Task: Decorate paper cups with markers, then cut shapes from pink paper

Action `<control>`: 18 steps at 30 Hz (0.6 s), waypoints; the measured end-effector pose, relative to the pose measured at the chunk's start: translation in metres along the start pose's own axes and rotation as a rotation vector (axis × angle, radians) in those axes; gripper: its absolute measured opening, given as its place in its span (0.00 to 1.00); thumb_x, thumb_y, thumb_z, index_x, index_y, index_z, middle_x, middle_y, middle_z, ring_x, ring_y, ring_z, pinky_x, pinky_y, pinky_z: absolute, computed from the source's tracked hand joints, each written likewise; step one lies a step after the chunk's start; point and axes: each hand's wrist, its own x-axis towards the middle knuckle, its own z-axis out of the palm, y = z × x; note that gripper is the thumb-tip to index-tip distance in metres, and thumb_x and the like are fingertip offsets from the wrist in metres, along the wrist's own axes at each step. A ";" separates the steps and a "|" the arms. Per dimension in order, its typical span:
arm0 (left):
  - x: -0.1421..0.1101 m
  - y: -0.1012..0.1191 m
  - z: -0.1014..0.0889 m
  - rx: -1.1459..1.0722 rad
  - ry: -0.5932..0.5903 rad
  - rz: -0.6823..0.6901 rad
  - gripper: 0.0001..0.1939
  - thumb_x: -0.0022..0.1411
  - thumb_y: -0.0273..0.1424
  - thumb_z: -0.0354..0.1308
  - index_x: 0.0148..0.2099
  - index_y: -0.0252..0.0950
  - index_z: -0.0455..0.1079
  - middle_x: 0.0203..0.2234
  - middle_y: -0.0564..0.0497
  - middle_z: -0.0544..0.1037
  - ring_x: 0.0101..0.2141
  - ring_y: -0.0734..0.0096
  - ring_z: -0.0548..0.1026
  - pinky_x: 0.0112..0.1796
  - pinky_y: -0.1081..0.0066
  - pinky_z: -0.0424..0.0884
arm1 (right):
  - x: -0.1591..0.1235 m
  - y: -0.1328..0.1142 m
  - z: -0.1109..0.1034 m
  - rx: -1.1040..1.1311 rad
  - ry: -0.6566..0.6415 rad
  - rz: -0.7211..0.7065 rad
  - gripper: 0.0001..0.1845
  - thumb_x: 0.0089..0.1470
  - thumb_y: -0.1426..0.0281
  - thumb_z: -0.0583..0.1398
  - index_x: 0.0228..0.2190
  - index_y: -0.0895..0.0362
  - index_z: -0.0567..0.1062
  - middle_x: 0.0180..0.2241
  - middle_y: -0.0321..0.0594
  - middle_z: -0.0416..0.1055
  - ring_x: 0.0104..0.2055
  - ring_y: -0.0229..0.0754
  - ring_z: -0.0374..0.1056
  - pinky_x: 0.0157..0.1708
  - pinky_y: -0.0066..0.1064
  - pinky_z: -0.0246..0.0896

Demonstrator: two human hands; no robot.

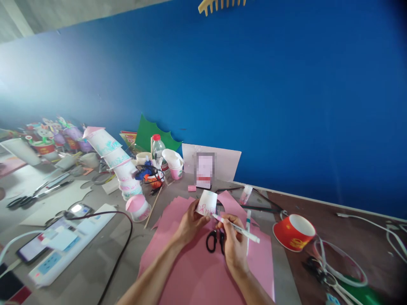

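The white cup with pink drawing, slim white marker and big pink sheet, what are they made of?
White cup with pink drawing: probably matte paper; its wall looks dull. Slim white marker: likely smooth plastic; its barrel looks rigid. Big pink sheet: matte paper or thin card, perhaps; it lies thin and flat.

Glare from the left hazes the blue wall (222, 93); edges stretch; upper-right corner dark.

cup (208, 201): over paper (197, 271) | scissors (221, 242): on paper | cup tower (125, 171): left | tub (291, 232): right
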 end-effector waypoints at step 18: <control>-0.001 0.003 0.000 0.043 0.005 -0.001 0.37 0.53 0.52 0.65 0.59 0.35 0.65 0.44 0.42 0.76 0.40 0.60 0.74 0.43 0.64 0.71 | -0.001 0.000 -0.001 -0.016 -0.023 0.003 0.14 0.54 0.56 0.64 0.30 0.55 0.76 0.22 0.32 0.69 0.26 0.40 0.67 0.29 0.32 0.64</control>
